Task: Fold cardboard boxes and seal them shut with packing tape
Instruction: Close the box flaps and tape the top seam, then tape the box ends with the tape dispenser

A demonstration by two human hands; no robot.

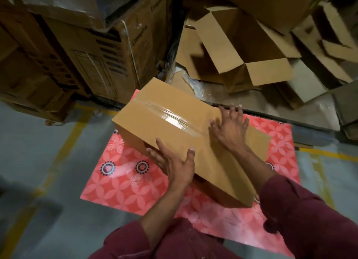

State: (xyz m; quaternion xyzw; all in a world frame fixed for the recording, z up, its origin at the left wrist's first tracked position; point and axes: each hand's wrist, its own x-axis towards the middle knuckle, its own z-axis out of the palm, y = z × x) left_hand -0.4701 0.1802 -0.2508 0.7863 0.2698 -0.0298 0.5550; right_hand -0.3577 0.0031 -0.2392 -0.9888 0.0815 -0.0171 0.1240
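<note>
1. A closed cardboard box (174, 131) is lying on a red floral mat (124, 181) spread over the grey floor (38, 162). The mat is probably there to keep the cardboard off the concrete while it is being worked on.
2. A strip of clear packing tape (170, 117) is running along the box's top seam, shining under the light. From this, the top flaps appear to be already sealed.
3. The left hand (174, 162) is holding the near long edge of the box: its thumb is lying on the top face while its fingers are reaching down the side wall. That hold is likely steadying the box against sliding.
4. The right hand (230, 127) is lying flat on the top with its fingers spread, pressing near the far end of the tape, most likely to rub the tape down or to get ready to turn the box.
5. Neither hand is holding a tape roll or dispenser, and none is showing in the view.
6. Behind the mat, open, unsealed boxes (248, 51) are piling up loosely, with large printed cartons (87, 51) standing to the left.
</note>
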